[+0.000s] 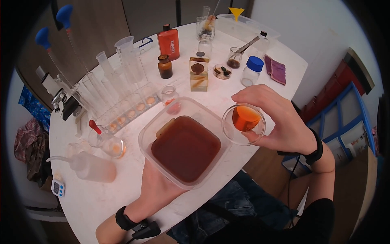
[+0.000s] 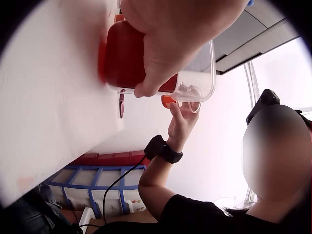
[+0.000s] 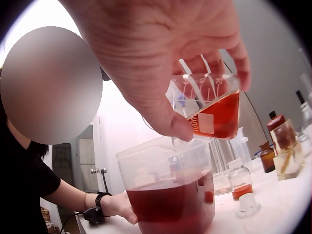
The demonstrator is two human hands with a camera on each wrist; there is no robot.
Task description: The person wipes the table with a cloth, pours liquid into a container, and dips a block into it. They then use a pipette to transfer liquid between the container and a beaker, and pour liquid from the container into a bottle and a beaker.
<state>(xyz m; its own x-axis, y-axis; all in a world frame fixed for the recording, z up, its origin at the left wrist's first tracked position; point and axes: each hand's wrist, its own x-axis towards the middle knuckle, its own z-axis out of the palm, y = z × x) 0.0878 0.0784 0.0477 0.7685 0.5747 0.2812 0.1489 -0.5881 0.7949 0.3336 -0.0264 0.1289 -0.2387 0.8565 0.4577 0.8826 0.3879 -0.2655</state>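
Note:
My left hand (image 1: pixel 160 185) grips the near-left side of a clear square plastic container (image 1: pixel 145 138), its thumb along the wall in the left wrist view. Dark red-brown liquid (image 1: pixel 187 148) fills the container partway. At the container's right rim, my right hand (image 1: pixel 280 120) holds a small glass beaker (image 3: pixel 214 114) between thumb and fingers. The beaker is tilted, with orange-red liquid (image 3: pixel 225 117) lying slanted inside it; white markings show on its glass. No stream between beaker and container shows.
Behind the container stands a small bottle (image 3: pixel 240 178) of orange liquid, with a glass stopper (image 3: pixel 247 204) beside it. A test-tube rack (image 1: pixel 136 110), a wash bottle (image 1: pixel 95 168) and a flask (image 1: pixel 113 146) stand left. A blue-capped jar (image 1: pixel 252 71) and an amber bottle (image 1: pixel 165 67) are farther back.

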